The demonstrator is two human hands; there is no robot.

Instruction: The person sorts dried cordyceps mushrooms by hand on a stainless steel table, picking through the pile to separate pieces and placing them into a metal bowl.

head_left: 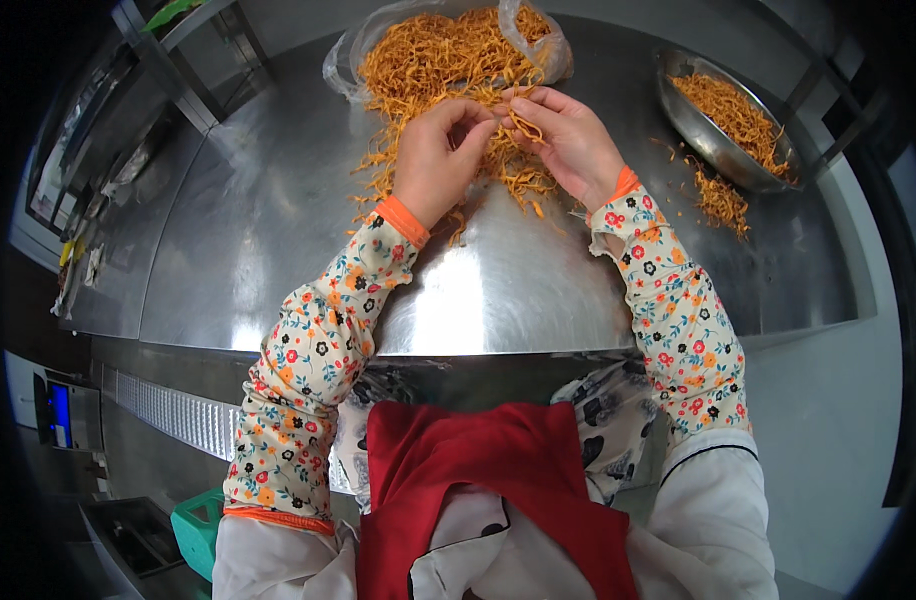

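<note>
A large heap of dried orange strands (435,56), probably dried daylily buds, spills out of a clear plastic bag (345,64) at the far middle of the steel table. Over the near side of the heap, my left hand (439,154) is curled with thumb and forefinger together; whether a strand is between them is hidden. Close beside it on the right, my right hand (567,139) pinches several of the strands between thumb and fingers. At the right stands a steel bowl (698,124) with more strands, and a small pile (720,202) lies on the table by its near side.
The steel table (225,247) spans the width before me, its near edge close to my lap. A metal shelf post (169,71) rises at the far left, and another bar crosses near the bowl. A green plastic stool or crate (195,532) is at the lower left.
</note>
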